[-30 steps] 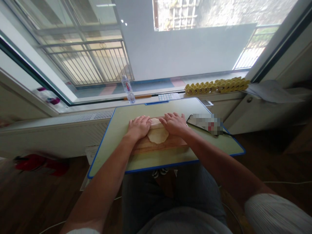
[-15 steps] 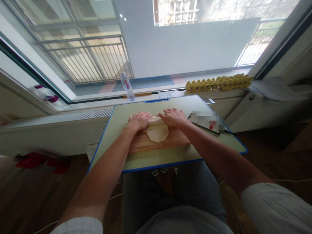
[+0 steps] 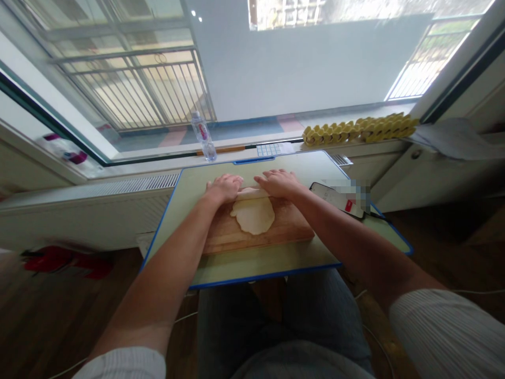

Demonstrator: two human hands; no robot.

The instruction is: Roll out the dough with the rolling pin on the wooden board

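Note:
A thin, uneven round of dough (image 3: pixel 254 217) lies on a wooden cutting board (image 3: pixel 221 238). Across its far edge runs a pale rolling pin (image 3: pixel 253 193); only its middle shows between my hands. My left hand (image 3: pixel 224 188) is closed over the pin's left end, fingers pointing forward and inward. Over the right end my right hand (image 3: pixel 278 183) bears down in the same way, its thumb side toward the middle. Both palms hide the pin's ends. Beneath the board is a pale green table (image 3: pixel 252 266) with a blue edge.
A phone (image 3: pixel 335 199) with a cable lies right of the board. Behind the table, a plastic bottle (image 3: pixel 204 138) and yellow wavy trays (image 3: pixel 359 130) stand on the windowsill. A radiator (image 3: pixel 98 210) runs along the left, with a red object (image 3: pixel 67 261) on the floor.
My hands and the rolling pin have shifted slightly away from me, uncovering more of the dough's far part. The view has tilted down a little.

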